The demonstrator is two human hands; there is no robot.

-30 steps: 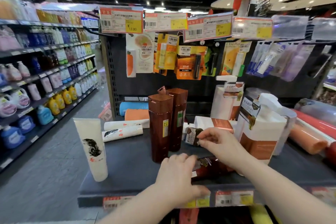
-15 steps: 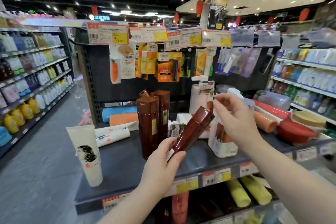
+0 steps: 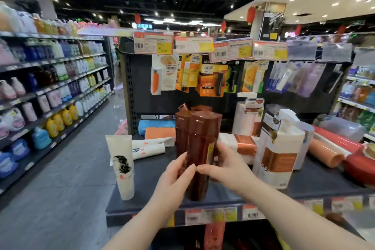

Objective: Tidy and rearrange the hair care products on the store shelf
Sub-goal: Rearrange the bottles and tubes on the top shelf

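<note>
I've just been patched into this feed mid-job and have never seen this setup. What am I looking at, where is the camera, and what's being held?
There is no machine here. A person is working with bare hands, and the single picture comes from a wide-angle camera worn on their head. It looks forward and down, which is why the edges bend.

The left hand and right hand both grip one tall brown bottle. It is upright, with its base low at the dark shelf. Close behind it stand more brown bottles.

To the left, a white tube stands on end, with two white tubes lying behind it. To the right stands a white and orange pump pack. Price tags and carded items hang above.
</note>
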